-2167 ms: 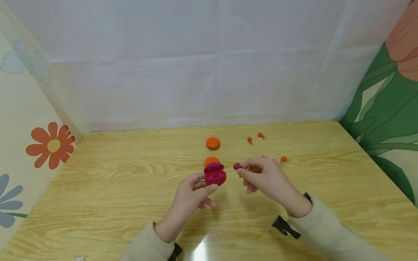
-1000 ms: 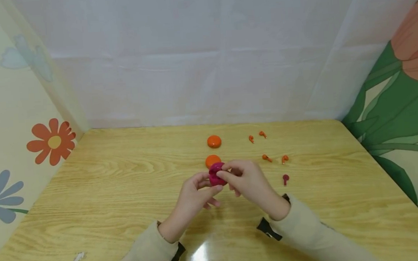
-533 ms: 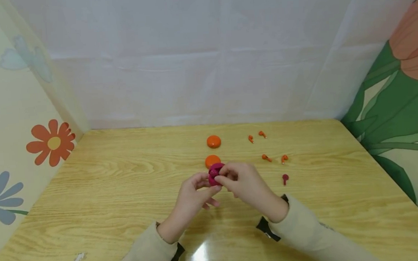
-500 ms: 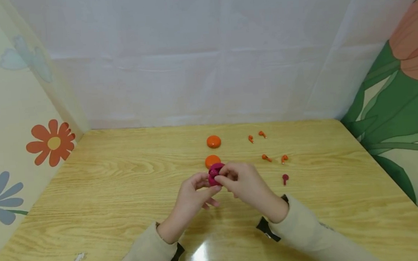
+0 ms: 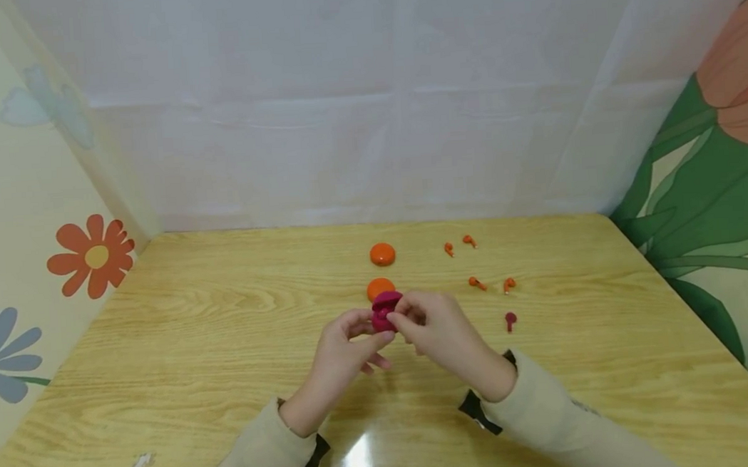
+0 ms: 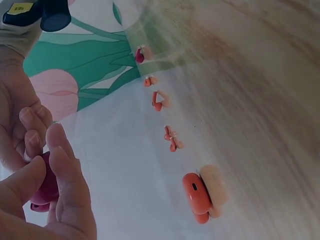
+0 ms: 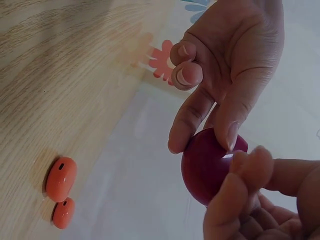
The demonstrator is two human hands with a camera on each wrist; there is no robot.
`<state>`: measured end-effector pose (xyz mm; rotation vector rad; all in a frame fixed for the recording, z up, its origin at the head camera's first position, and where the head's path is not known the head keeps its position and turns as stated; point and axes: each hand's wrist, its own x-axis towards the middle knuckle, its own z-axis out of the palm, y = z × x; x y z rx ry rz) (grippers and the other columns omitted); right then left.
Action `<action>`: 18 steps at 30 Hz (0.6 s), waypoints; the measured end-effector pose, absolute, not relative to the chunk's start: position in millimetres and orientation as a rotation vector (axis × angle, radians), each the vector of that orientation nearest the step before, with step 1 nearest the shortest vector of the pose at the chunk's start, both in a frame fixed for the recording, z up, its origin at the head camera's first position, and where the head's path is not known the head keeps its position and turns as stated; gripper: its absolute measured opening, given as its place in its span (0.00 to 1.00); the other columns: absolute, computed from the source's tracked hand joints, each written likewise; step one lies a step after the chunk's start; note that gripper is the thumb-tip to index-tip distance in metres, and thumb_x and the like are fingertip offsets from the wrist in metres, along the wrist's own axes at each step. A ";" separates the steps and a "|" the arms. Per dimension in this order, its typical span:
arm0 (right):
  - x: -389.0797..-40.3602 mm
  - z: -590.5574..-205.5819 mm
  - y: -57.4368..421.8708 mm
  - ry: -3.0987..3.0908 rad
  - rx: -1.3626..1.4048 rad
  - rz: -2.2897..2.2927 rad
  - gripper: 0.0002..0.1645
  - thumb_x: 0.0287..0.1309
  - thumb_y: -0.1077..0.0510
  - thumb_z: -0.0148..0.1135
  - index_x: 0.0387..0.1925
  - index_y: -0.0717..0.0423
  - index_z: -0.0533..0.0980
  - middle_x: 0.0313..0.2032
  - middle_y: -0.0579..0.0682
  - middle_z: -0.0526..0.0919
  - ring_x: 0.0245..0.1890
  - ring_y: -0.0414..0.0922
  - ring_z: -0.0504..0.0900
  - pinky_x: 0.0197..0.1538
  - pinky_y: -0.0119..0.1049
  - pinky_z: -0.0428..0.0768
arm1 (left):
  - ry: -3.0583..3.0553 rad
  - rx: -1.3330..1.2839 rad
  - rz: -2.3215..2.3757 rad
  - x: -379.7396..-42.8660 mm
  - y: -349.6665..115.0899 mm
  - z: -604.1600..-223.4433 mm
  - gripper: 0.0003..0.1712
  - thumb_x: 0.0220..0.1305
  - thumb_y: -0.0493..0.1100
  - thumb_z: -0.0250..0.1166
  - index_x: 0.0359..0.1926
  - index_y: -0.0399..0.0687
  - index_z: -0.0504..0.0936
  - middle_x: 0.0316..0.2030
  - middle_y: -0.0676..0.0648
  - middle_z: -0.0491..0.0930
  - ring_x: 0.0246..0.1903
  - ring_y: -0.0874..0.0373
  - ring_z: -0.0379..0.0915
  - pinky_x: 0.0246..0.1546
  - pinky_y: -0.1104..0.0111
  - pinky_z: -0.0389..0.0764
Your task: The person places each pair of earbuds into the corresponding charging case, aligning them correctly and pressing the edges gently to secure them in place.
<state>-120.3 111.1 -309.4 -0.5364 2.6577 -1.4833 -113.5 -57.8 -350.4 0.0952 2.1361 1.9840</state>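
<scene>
My left hand (image 5: 345, 346) holds a magenta earbud case (image 5: 383, 323) between thumb and fingers, its lid raised. The thumb lies along the case's front in the right wrist view, where the rounded case body (image 7: 202, 165) shows. My right hand (image 5: 440, 329) has its thumb and index fingertips at the case opening, pinching a magenta earbud, which the fingers mostly hide. A second magenta earbud (image 5: 511, 321) lies on the table right of the hands. In the left wrist view the left hand (image 6: 62, 185) covers much of the case (image 6: 47, 187).
Two closed orange earbud cases (image 5: 382, 254) sit one behind the other beyond the hands. Several orange earbuds (image 5: 477, 283) lie to their right on the wooden table (image 5: 225, 328). A white wall (image 5: 367, 119) rises at the table's back edge.
The right hand has moved left, bringing the magenta earbud from beside the case into its opening. Over the last half second the fingers shift only slightly there. The left hand stays nearly still.
</scene>
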 end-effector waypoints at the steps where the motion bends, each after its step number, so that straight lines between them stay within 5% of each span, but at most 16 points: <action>1: -119.6 -308.8 111.7 2.646 -0.528 -1.488 0.07 0.66 0.65 0.62 0.31 0.64 0.80 0.19 0.47 0.77 0.15 0.40 0.72 0.19 0.28 0.71 | 2.136 0.096 1.981 -113.6 -58.0 -350.3 0.16 0.67 0.39 0.67 0.53 0.35 0.80 0.41 0.42 0.85 0.22 0.56 0.84 0.23 0.71 0.77; 18: -117.0 -308.0 151.5 2.759 -0.283 -1.395 0.09 0.68 0.62 0.61 0.40 0.65 0.82 0.19 0.53 0.79 0.15 0.41 0.76 0.23 0.33 0.79 | 2.119 0.037 1.986 -116.6 -63.2 -354.4 0.21 0.68 0.39 0.66 0.58 0.34 0.77 0.45 0.36 0.85 0.20 0.58 0.83 0.24 0.70 0.78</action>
